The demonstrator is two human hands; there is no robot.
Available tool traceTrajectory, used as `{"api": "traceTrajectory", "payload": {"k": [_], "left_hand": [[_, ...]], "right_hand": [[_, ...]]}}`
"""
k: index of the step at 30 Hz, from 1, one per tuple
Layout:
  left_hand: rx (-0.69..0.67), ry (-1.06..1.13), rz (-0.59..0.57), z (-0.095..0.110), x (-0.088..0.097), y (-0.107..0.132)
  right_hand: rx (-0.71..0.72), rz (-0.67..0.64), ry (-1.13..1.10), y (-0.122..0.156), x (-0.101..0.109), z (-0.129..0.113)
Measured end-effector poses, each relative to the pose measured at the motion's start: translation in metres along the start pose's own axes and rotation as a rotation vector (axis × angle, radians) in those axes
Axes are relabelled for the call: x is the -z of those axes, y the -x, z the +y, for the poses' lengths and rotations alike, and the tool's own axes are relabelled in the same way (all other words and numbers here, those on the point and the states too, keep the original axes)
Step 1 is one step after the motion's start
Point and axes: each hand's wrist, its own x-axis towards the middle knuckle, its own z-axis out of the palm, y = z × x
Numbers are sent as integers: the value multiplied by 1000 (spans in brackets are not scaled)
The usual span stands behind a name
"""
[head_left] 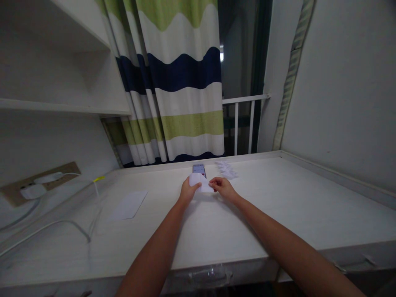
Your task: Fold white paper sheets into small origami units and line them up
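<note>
One small white paper (204, 186) is pinched in the left hand (187, 191), whose fingers are mostly hidden behind it, and the right hand (224, 187), masking the lower end of a phone (198, 168) on the worktop (216, 239). White pieces (226, 169) beyond are too blurred to make out; room stretches right to the raised rim (337, 179).

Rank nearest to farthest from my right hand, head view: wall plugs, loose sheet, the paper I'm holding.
1. Held paper, pinched by your right hand.
2. Loose sheet, on the desk's left side.
3. Wall plugs, far left.
</note>
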Motion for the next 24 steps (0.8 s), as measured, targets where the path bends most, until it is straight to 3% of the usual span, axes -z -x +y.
{"api": "traceTrajectory", "payload": {"k": [9, 16, 24], "left_hand": [[-6, -15, -14, 4, 1, 3], [-19, -33, -213, -3, -6, 5], [-120, -151, -244, -5, -10, 7]], "right_hand": [[1, -12, -22, 0, 0, 5], [3, 53, -32, 1, 0, 3], [-43, 77, -54, -3, 2, 7]]}}
